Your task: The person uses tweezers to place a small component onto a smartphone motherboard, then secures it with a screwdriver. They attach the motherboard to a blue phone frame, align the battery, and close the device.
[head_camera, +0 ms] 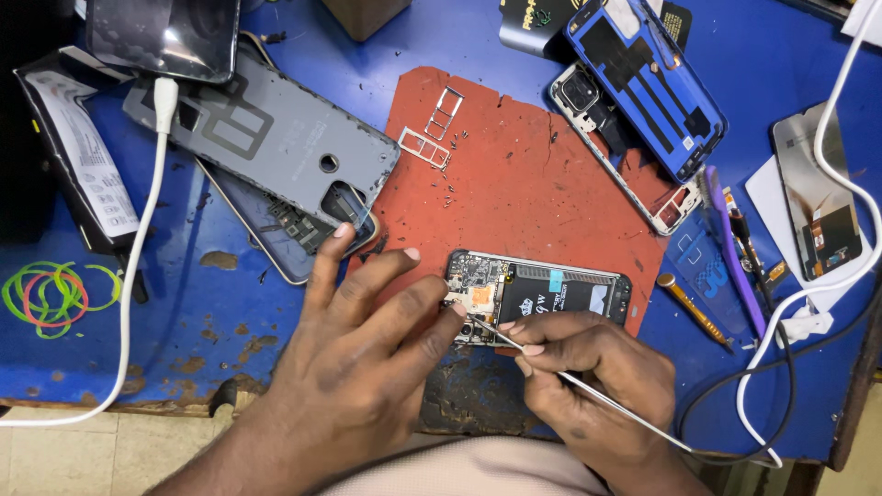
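Counts on the blue bench (781,55)

Two hands; one opened phone (537,296); one metal tweezers (588,390); two card trays (424,147) (444,112); one grey back cover (266,138); one blue back cover (643,83); one red mat (533,184); one bunch of rubber bands (57,296).

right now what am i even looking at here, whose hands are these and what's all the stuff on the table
This is one picture from a camera worn on a person's head, looking down at their own two bare hands. No machine is involved.

The left hand steadies an opened phone with its back removed, lying on a red mat. The right hand holds thin metal tweezers, the tip touching the phone's circuit board.

Around it on the blue table: a grey back cover, a blue back cover, two small card trays, tiny loose screws, white cables, coloured rubber bands and a purple prying tool.
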A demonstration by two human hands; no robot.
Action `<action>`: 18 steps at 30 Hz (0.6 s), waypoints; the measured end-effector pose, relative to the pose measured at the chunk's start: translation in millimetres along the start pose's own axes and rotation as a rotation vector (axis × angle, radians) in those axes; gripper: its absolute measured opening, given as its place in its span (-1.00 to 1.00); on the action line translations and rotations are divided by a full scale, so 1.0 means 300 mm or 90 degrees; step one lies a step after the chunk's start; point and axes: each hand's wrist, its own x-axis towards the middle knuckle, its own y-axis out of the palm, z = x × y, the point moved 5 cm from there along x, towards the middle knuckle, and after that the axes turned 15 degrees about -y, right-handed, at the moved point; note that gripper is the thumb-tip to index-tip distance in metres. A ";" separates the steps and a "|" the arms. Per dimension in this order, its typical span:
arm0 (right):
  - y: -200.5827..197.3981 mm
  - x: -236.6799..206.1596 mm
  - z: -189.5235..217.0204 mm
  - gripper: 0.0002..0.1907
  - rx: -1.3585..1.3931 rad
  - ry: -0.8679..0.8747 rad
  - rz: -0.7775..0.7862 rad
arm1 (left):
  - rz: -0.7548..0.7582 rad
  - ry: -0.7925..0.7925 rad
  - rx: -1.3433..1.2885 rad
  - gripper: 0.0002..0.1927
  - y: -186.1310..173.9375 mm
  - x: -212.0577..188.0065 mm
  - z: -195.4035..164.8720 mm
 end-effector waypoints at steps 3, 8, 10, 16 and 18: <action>-0.002 0.003 0.004 -0.81 -0.006 -0.020 -0.003 | -0.002 0.022 0.051 -0.57 0.006 0.000 -0.008; -0.008 -0.004 -0.008 -0.82 0.077 0.022 -0.036 | 0.000 0.020 0.077 -0.61 0.006 -0.004 -0.010; -0.015 -0.007 -0.012 -0.83 0.113 0.036 -0.059 | 0.001 0.017 0.075 -0.60 0.008 -0.008 -0.009; -0.012 -0.006 -0.012 -0.86 0.043 0.026 -0.036 | 0.002 -0.009 0.034 -0.59 0.011 -0.015 0.001; -0.012 -0.004 -0.012 -0.87 0.064 0.023 -0.034 | -0.012 -0.026 0.004 -0.57 0.006 -0.015 0.007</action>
